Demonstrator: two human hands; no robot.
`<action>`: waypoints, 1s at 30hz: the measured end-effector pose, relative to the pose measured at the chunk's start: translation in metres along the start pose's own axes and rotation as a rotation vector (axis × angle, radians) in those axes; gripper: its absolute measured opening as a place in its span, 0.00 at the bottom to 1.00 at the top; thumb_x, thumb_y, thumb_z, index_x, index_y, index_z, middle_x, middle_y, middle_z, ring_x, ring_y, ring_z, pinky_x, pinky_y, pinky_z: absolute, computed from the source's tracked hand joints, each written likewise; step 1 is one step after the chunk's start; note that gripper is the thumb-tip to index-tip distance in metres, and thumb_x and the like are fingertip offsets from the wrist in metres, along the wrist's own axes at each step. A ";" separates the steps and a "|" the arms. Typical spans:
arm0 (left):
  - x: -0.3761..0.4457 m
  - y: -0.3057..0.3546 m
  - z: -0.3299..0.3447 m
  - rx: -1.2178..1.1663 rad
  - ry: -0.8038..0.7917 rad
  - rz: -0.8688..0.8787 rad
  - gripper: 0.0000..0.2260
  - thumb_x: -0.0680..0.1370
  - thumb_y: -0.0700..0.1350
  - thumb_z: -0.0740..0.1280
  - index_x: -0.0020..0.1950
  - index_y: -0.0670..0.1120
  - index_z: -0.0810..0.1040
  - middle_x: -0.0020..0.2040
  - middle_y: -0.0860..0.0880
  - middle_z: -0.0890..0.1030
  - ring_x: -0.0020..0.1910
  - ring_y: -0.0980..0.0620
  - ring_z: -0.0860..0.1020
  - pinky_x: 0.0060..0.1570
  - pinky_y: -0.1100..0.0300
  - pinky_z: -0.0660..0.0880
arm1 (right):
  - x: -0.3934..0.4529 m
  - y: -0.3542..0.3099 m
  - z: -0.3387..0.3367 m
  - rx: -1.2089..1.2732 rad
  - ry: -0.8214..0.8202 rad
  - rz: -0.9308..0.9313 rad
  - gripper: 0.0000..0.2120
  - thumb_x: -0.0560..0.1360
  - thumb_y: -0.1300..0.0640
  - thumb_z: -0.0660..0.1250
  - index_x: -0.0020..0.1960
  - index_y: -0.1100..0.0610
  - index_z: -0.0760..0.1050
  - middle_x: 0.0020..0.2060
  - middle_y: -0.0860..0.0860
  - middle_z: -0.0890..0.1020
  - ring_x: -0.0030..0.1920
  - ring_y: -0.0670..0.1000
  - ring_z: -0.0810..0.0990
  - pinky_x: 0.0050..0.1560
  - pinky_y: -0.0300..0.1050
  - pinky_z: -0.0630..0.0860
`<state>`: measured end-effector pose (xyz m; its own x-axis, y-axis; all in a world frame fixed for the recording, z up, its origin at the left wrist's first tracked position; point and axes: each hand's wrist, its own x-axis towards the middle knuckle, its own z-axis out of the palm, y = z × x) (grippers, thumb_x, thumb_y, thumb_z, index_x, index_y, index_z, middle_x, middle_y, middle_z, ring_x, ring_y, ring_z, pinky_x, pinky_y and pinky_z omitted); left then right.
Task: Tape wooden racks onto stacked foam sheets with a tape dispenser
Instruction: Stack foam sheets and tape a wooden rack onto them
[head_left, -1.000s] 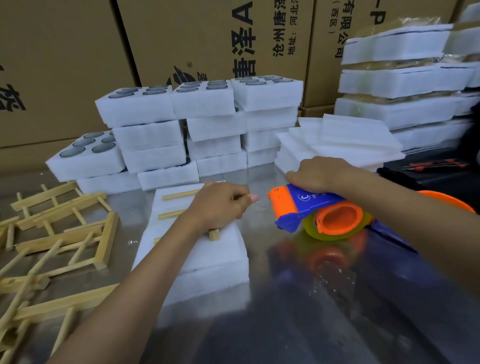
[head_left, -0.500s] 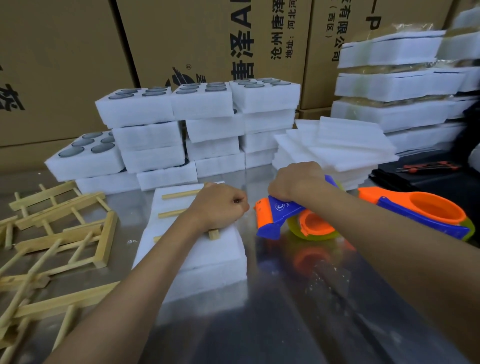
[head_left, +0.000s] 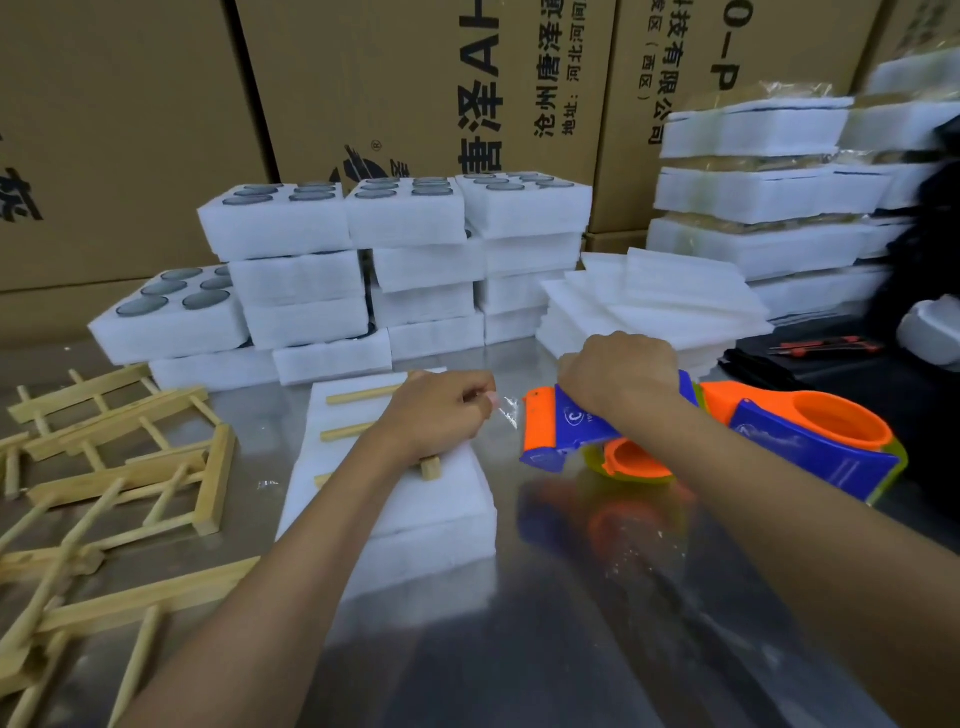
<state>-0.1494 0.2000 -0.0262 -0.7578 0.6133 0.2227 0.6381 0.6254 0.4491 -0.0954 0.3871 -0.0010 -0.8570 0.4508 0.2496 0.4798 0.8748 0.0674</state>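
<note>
A stack of white foam sheets (head_left: 436, 514) lies on the metal table with a wooden rack (head_left: 358, 397) on top. My left hand (head_left: 436, 415) rests on the rack's right end, fingers curled, and pinches the end of a clear tape strip (head_left: 506, 410). The strip runs a short way right to the blue and orange tape dispenser (head_left: 566, 436). My right hand (head_left: 618, 369) grips that dispenser from above, just right of the foam stack. My left hand and forearm hide most of the rack.
A second blue and orange dispenser (head_left: 810, 441) lies to the right, behind my right forearm. Loose wooden racks (head_left: 130, 467) are heaped on the left. Behind stand foam blocks with round inserts (head_left: 332, 260), plain foam sheets (head_left: 649, 306), wrapped bundles (head_left: 753, 197) and cardboard boxes (head_left: 156, 130).
My right hand brought the dispenser left up to my left hand, then drew it slightly back. A short strip of tape now shows between them. My left hand stayed on the rack.
</note>
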 end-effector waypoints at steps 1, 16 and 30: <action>0.000 0.000 0.000 -0.001 0.000 0.000 0.11 0.81 0.51 0.58 0.43 0.49 0.75 0.37 0.50 0.81 0.45 0.49 0.76 0.40 0.60 0.67 | -0.004 0.003 0.000 0.023 0.039 0.008 0.12 0.78 0.50 0.54 0.40 0.55 0.69 0.37 0.51 0.75 0.39 0.54 0.72 0.40 0.45 0.63; 0.003 0.000 -0.001 -0.002 -0.028 -0.029 0.10 0.79 0.50 0.62 0.41 0.52 0.80 0.42 0.55 0.82 0.44 0.57 0.75 0.44 0.59 0.66 | -0.079 0.032 0.041 0.109 0.402 0.099 0.24 0.76 0.47 0.51 0.31 0.60 0.73 0.23 0.58 0.75 0.28 0.59 0.73 0.39 0.51 0.70; 0.011 0.023 0.003 0.654 -0.333 -0.213 0.33 0.76 0.55 0.63 0.80 0.59 0.55 0.82 0.48 0.43 0.79 0.43 0.37 0.72 0.35 0.32 | -0.104 0.001 0.018 0.456 0.647 -0.222 0.17 0.70 0.58 0.62 0.58 0.57 0.73 0.49 0.53 0.77 0.50 0.55 0.73 0.54 0.48 0.65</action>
<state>-0.1425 0.2231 -0.0162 -0.8588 0.4954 -0.1305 0.5118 0.8413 -0.1739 -0.0098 0.3442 -0.0445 -0.5786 0.1890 0.7934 0.0687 0.9806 -0.1834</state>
